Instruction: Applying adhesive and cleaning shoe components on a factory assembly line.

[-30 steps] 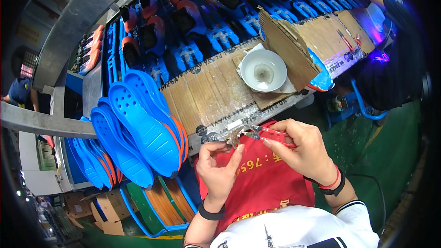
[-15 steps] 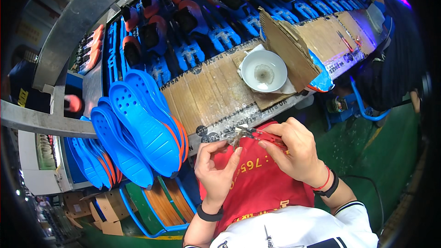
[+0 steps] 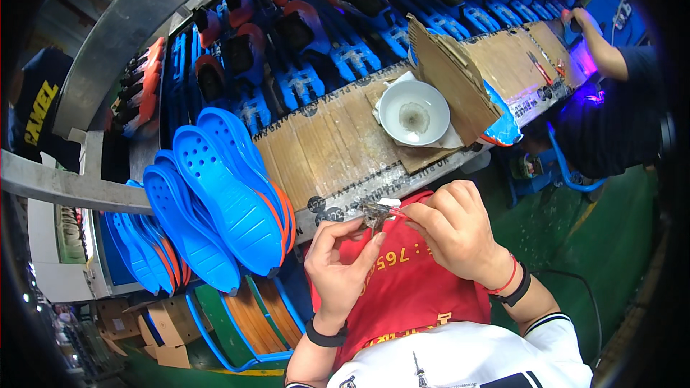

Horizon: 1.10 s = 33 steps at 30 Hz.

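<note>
Above my lap, over a red apron (image 3: 410, 280), both hands meet at the bench's near edge. My left hand (image 3: 341, 262) is closed, thumb and fingers pinching a small dark, shiny, tangled piece (image 3: 374, 217) whose kind I cannot make out. From the right, my right hand (image 3: 460, 233) grips a slim red-handled tool (image 3: 397, 210), its far end against that piece; the fingers cover most of it. Beyond the hands, a white bowl (image 3: 431, 93) with a cloudy grey patch inside rests on the cardboard-covered bench (image 3: 316, 151).
Blue shoe soles (image 3: 215, 179) with orange edges stand at left. An upright cardboard flap (image 3: 453, 79) is beside the bowl. Behind, a rack carries rows of blue and orange shoe parts (image 3: 298, 82). A metal frame post (image 3: 108, 43) rises at left; a co-worker (image 3: 618, 115) is at right.
My right hand has turned, so less of the red handle shows. My left hand stays nearly still with its piece. The co-worker's arm has come forward over the bench.
</note>
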{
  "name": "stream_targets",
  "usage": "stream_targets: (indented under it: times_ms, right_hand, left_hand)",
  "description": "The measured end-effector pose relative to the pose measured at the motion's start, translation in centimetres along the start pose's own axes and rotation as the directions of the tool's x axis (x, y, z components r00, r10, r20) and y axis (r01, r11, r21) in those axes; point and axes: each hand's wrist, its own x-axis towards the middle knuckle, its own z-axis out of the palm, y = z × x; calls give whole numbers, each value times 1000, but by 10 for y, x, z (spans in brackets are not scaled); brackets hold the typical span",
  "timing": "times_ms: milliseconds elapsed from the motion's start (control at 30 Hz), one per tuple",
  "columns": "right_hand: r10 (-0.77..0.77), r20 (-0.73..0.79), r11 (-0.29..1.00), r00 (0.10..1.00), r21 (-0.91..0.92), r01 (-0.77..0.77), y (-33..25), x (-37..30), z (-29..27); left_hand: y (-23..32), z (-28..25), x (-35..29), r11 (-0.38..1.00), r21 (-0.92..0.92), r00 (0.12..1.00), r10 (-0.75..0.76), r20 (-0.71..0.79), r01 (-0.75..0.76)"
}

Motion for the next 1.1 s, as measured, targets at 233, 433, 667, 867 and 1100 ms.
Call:
stream_targets:
  times_ms: [233,433,667,867,1100]
  right_hand:
    - [-21,-46,1000,999,-17,21,1,-5,6]
    - [-68,-67,995,995,-81,63,2,-6,4]
    - [-17,-40,990,999,-138,11,-2,1,6]
    - [-132,-59,953,989,-281,111,-9,-2,6]
    - [161,-61,983,985,95,-155,-7,0,-3]
  left_hand:
    - [2,0,3,933,-310,983,-180,40,184]
    - [0,-1,5,916,-336,975,-214,53,219]
    - [3,0,4,919,-322,974,-215,68,226]
    - [2,0,6,899,-373,973,-224,62,231]
    - [-1,-2,9,998,-52,998,-36,-58,33]
